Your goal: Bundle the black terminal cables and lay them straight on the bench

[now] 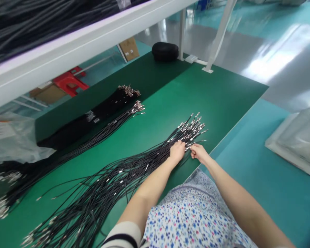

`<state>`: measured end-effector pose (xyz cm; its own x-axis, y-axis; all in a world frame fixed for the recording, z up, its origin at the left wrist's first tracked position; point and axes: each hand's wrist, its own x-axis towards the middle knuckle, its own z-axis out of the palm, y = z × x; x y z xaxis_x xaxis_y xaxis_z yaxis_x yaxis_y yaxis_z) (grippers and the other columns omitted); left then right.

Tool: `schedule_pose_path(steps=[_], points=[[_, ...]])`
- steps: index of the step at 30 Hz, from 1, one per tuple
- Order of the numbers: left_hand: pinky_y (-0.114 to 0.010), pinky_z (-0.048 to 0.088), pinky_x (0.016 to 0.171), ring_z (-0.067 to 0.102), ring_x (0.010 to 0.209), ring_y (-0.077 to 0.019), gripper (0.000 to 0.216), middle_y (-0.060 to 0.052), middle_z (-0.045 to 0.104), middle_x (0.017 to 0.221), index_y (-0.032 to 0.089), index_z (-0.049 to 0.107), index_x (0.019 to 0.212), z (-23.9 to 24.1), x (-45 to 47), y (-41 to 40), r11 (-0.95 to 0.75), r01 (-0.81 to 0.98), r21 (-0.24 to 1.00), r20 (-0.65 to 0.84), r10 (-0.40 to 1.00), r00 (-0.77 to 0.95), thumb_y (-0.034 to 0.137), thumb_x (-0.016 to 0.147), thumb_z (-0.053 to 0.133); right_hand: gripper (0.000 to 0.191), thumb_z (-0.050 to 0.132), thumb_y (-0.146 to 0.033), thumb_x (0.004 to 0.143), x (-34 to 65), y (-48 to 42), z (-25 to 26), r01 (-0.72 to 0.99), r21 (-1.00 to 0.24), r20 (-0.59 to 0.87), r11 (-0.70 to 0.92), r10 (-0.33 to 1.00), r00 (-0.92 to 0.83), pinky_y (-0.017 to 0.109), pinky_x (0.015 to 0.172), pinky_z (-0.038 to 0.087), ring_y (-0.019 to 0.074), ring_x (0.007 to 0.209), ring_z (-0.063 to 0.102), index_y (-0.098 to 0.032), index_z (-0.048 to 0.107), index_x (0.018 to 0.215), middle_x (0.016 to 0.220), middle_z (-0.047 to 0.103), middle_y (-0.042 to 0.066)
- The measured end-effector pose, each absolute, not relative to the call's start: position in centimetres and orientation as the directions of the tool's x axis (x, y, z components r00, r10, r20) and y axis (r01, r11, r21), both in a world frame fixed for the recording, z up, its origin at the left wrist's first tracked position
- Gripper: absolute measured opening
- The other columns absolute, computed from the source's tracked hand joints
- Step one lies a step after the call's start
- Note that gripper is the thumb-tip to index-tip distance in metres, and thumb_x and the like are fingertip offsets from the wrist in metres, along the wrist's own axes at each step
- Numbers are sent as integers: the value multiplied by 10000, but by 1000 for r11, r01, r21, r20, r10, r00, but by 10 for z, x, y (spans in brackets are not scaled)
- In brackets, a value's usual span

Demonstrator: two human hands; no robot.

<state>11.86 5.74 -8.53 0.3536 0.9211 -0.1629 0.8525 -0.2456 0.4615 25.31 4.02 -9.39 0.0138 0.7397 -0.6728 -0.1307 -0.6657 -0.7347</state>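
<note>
A loose bundle of thin black cables (134, 168) with silvery metal ends runs across the green table from lower left to centre right. Near its right end, my left hand (177, 150) is closed over some of the cables. Just to its right, my right hand (197, 152) is pinched close to the metal tips at the bundle's near edge. What sits between the right fingers is too small to make out. Beyond both hands the metal cable ends (192, 127) fan out.
Behind lie a narrower cable bundle (100, 134) and a thick black bundle (77, 125). A clear plastic bag (15, 136) rests at the left. A white shelf beam (93, 41) crosses above, carrying more black cables (41, 24). A black case (165, 51) stands by the posts at the table's far end.
</note>
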Motion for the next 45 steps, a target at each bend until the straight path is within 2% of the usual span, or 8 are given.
schedule_pose_path(steps=[6,11,17,23,30,35,41,45], points=[[-282,462,684,550,789,-135,66,-40,562,854,183,385,774,-65,118,63,276,346,897,-354,917,186,215,832,384,158,533,-282,652,260,-7,-82,-162,-733,-664,-661,746,-42,208,344,429,122,377,542,-200,409,706,466,523,-62],[-212,449,600,598,703,-111,177,-36,602,776,174,325,753,-50,112,45,712,-80,697,-623,658,423,254,786,479,226,521,-368,671,219,-47,-91,-32,-750,-606,-661,706,-367,217,342,434,143,383,566,-202,392,753,473,551,-60],[-124,252,380,343,370,-29,275,84,412,500,191,347,769,-43,110,13,608,-158,778,-539,776,329,339,707,570,239,563,-357,685,221,-31,-86,237,-765,-610,-599,557,-563,203,368,431,115,384,547,-152,456,626,465,555,-10],[-137,169,351,262,355,-24,300,91,385,482,187,378,778,-44,109,-30,579,-89,811,-514,775,367,416,715,560,433,677,-355,661,269,-7,-49,-190,-837,-427,-513,830,-358,216,532,487,109,644,597,-182,531,1029,763,602,-3],[-195,379,483,522,522,-96,352,-24,598,641,178,338,770,-44,91,-56,680,-102,726,-517,637,572,395,690,604,362,635,-481,679,254,-18,-46,-198,-811,-505,-551,829,-240,182,385,397,49,411,446,-135,567,761,551,504,-34],[-152,257,383,394,389,-47,368,45,490,552,179,382,837,-36,87,-57,817,-110,566,-536,466,705,388,680,641,342,655,-453,670,243,-21,-49,-159,-770,-527,-618,756,-388,184,355,390,62,364,452,-133,538,691,495,507,-35],[-157,47,331,131,318,-9,467,108,194,416,181,303,614,-39,78,-24,715,-257,650,-593,689,416,557,694,568,299,539,-433,790,245,9,-72,-432,-623,-574,-653,756,-315,206,512,481,83,518,556,-145,580,859,633,598,11],[-151,59,326,145,315,-10,524,107,210,407,190,224,588,-40,38,24,527,-392,754,-552,832,58,536,666,609,269,468,-385,848,225,42,-83,-122,-695,-689,-709,705,-169,189,483,475,73,479,545,-135,569,844,616,602,22]])
